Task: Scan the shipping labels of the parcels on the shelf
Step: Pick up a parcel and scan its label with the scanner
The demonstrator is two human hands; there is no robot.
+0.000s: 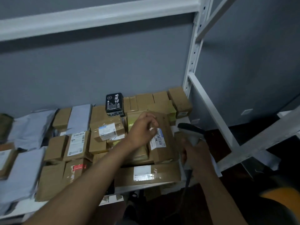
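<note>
Left of the fingers, soft grey poly mailers (pixel 24 172) lie crumpled and matte beside squared brown cardboard parcels (pixel 76 146), their tops crossed with glossy tape and white printed labels. Behind them stands a small black box (pixel 114 103) with white lettering. All rest packed edge to edge on a white metal shelf (pixel 146 188) whose perforated upright (pixel 193 51) rises against a flat grey wall (pixel 97 65); the room is dim. The left hand (pixel 142 129) reaches over the pile, its fingers (pixel 154 121) curled onto the top edge of a tilted cardboard parcel (pixel 164 153), propping it with its face toward the camera. Just below those fingers sits the shipping label (pixel 158 140), white with a blue strip and barcodes, stuck slightly askew. Right of the parcel, the right hand (pixel 197 157) has its fingers wrapped round the grip of a grey and black handheld scanner (pixel 192 132), its head angled toward the label.
</note>
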